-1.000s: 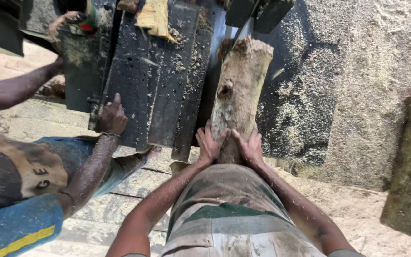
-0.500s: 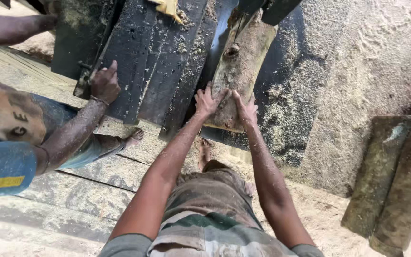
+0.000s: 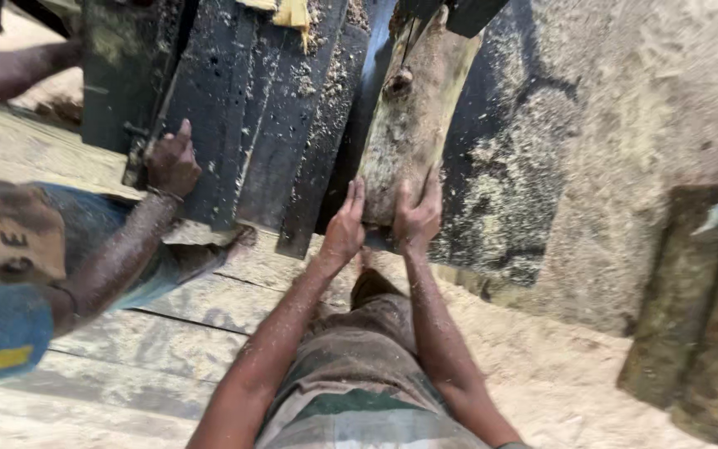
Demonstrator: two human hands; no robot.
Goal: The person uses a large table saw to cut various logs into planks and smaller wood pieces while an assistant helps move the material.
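Head view: left hand (image 3: 344, 226) and right hand (image 3: 416, 218) press side by side on the log (image 3: 407, 125) end; person should push evenly, fingers low, straight along the dark saw table (image 3: 234, 108).

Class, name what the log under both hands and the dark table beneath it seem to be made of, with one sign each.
Log: raw wood, rough and unfinished; a knot and bark-like surface show.
Table: probably metal, dark, matte, pitted, dusted with sawdust; could be painted.
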